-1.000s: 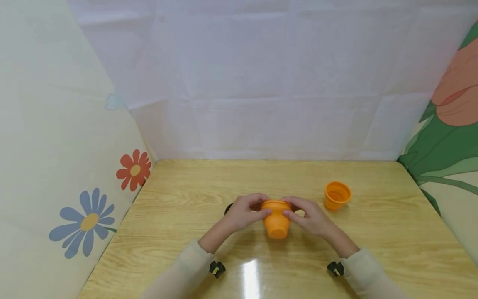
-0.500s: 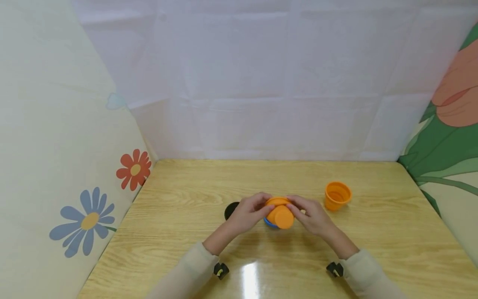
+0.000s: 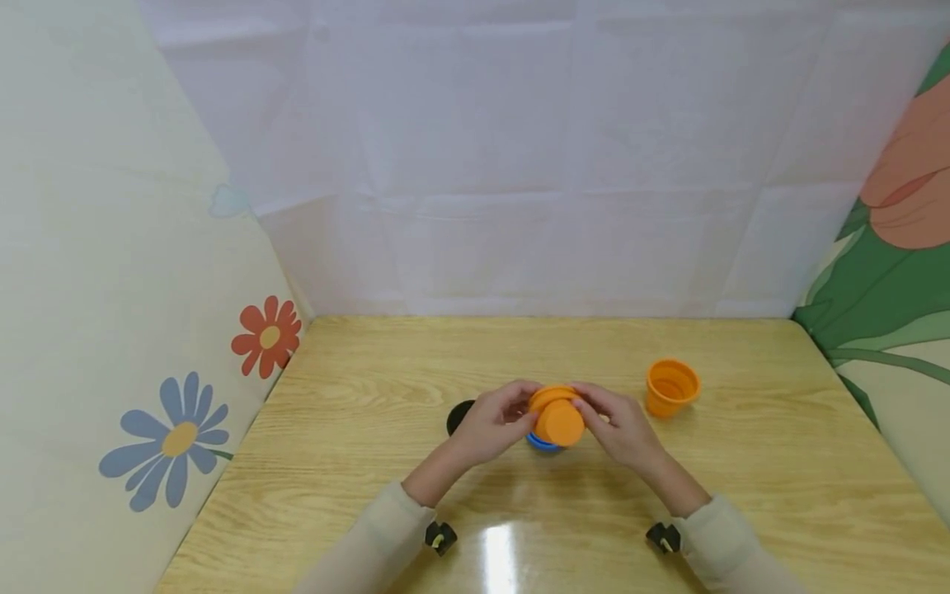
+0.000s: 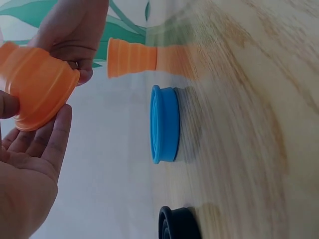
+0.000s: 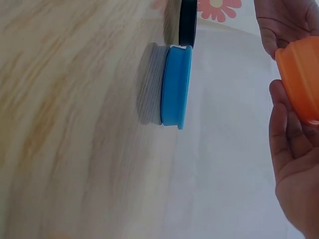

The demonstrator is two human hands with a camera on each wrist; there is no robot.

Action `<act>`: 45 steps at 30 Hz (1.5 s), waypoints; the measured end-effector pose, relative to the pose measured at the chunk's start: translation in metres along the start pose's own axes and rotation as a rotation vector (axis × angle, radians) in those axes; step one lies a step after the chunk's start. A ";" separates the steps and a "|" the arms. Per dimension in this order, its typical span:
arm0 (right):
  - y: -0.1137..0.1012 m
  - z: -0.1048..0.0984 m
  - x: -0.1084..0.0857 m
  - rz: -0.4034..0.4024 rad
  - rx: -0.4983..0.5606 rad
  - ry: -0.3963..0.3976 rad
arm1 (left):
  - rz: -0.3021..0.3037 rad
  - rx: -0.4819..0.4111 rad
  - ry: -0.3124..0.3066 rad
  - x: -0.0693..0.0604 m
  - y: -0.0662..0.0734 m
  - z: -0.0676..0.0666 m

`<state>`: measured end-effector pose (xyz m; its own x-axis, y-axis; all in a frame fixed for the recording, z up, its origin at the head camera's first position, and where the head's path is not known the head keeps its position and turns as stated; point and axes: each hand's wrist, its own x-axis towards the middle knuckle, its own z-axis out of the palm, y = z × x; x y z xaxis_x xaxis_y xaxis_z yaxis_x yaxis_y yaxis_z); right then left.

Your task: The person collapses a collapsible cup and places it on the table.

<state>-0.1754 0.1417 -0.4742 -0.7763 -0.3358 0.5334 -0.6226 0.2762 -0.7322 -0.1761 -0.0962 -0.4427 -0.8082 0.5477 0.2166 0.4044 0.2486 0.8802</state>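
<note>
Both hands hold an orange collapsible cup above the table, tilted so that its base faces the head camera. My left hand pinches the rim on one side and my right hand grips the other. In the left wrist view the orange cup is partly extended, its folds showing as steps in the wall. Below it on the table sits a flattened blue collapsible cup, mostly hidden by the hands and the orange cup in the head view.
A second orange cup, extended and upright, stands on the wooden table beyond my right hand. A flattened black cup lies behind my left hand, partly covered. A white cloth hangs behind the table.
The held orange cup has tipped so its base now points toward the head camera, and has risen slightly. The blue cup beneath has come into view, and more of the black cup shows.
</note>
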 end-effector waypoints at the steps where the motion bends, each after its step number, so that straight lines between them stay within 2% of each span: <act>1: 0.000 0.000 0.000 0.024 0.043 -0.007 | 0.006 0.001 0.010 0.000 0.001 0.000; 5: -0.001 -0.002 -0.001 0.125 0.244 -0.059 | 0.025 0.023 0.055 0.001 0.003 0.001; 8: -0.001 -0.003 -0.001 0.147 0.390 -0.106 | 0.012 0.019 0.097 0.002 0.005 0.002; 11: -0.001 -0.005 -0.001 0.142 0.484 -0.138 | 0.001 -0.026 0.114 0.002 0.005 0.002; 13: -0.002 -0.006 0.000 0.151 0.489 -0.140 | -0.010 -0.068 0.104 0.002 0.005 0.002; 18: -0.003 -0.006 0.001 0.186 0.409 -0.086 | -0.045 -0.158 0.051 0.003 0.004 0.002; 24: -0.005 -0.002 0.004 0.213 0.350 0.003 | -0.066 -0.157 0.007 0.004 0.003 0.004; 27: -0.006 0.000 0.006 0.274 0.351 0.013 | -0.079 -0.144 0.027 0.005 0.002 0.005; 31: -0.008 0.001 0.007 0.342 0.402 -0.017 | -0.107 -0.123 0.093 0.006 0.003 0.006; 37: -0.008 -0.001 0.007 0.329 0.537 -0.079 | -0.119 -0.135 0.178 0.008 0.006 0.006; 40: -0.007 -0.001 0.007 0.318 0.567 -0.090 | -0.118 -0.159 0.174 0.008 0.007 0.006; 45: -0.006 0.002 0.008 0.318 0.547 -0.057 | -0.108 -0.199 0.115 0.008 0.006 0.006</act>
<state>-0.1777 0.1360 -0.4668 -0.8991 -0.3644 0.2424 -0.2109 -0.1246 -0.9695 -0.1772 -0.0858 -0.4378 -0.8902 0.4291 0.1531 0.2295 0.1321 0.9643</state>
